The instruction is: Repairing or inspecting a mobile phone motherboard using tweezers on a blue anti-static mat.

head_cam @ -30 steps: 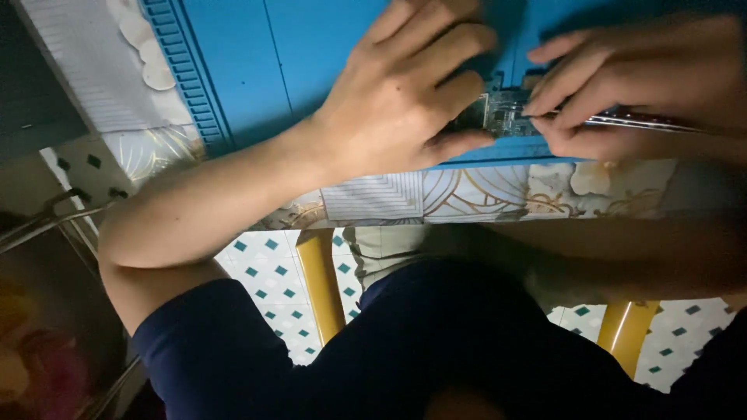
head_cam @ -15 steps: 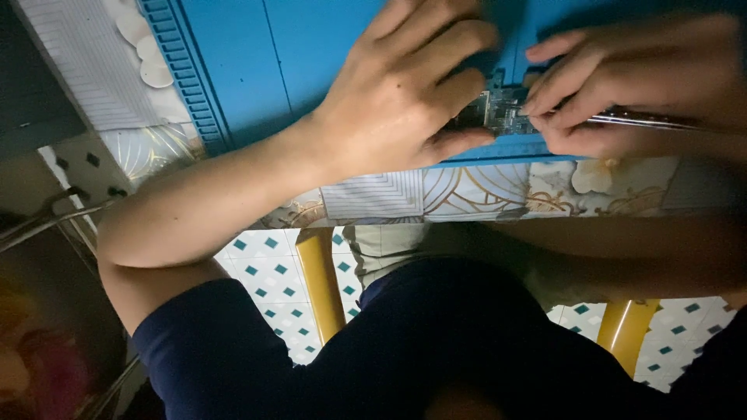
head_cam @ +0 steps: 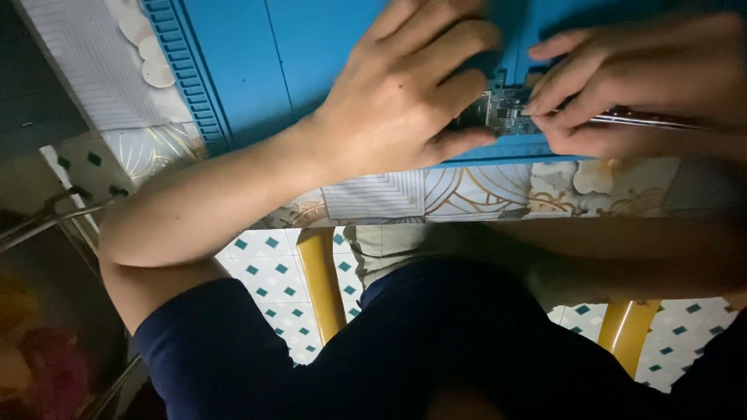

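Left hand [head_cam: 405, 101] pinches small green circuit board [head_cam: 502, 115] at the blue silicone mat's [head_cam: 311, 54] near edge; right hand [head_cam: 630, 85] grips slim metal tool [head_cam: 650, 119] against it. Work looks mid-way, board not released.

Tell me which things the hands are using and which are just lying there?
In use:
left hand
right hand
small dark circuit board
thin metal tool
blue rubber work mat

Just lying about:
patterned tablecloth
yellow table legs
white ribbed cloth
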